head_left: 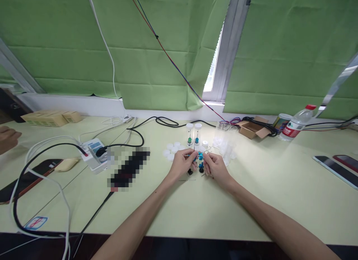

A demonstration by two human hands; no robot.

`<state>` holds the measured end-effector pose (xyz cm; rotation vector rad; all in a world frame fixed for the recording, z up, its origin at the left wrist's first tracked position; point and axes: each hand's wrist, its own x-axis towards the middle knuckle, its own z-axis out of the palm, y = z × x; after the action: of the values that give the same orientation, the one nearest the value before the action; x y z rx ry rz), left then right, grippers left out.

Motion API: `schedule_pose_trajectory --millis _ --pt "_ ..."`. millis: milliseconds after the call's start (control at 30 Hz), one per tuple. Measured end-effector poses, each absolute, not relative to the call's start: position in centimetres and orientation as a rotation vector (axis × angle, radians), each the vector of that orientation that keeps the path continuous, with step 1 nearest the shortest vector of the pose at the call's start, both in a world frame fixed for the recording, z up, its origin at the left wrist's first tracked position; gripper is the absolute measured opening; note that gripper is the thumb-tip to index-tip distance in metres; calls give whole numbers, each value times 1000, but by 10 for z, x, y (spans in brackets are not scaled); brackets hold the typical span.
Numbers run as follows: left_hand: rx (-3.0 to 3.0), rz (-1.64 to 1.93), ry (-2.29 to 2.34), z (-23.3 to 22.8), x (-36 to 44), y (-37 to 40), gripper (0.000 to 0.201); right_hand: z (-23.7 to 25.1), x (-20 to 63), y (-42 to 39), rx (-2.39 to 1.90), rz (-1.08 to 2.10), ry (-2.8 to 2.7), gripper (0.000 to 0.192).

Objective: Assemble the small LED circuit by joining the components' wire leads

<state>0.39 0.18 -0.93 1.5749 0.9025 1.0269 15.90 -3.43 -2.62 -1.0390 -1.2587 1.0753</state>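
My left hand (182, 162) and my right hand (216, 166) meet over the middle of the table, fingertips pinched a short way apart. A thin, rod-like piece seems to run between them, too small to name. Small blue parts (200, 156) show between the hands. Below these stands a blue piece on a black base (201, 167), and a small black piece (190, 172) lies by my left fingers. Behind the hands are two clear vials with white caps, one with a green part (190, 140) inside, the other with a blue part (197, 140).
White round caps (170, 152) lie left of the vials; clear plastic pieces (228, 150) are heaped to the right. Farther out are an opened cardboard box (253, 128), a water bottle (298, 125), phones (337, 170) and a power strip (95, 153) with cables. Another person's hand (8, 138) rests far left.
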Motion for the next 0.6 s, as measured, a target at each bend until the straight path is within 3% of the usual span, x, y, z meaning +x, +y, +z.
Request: schedule_pose_trajectory --millis 600 --pt "1608 1054 899 -10 6 1 31 -35 162 -28 -1015 1219 -1142 47"
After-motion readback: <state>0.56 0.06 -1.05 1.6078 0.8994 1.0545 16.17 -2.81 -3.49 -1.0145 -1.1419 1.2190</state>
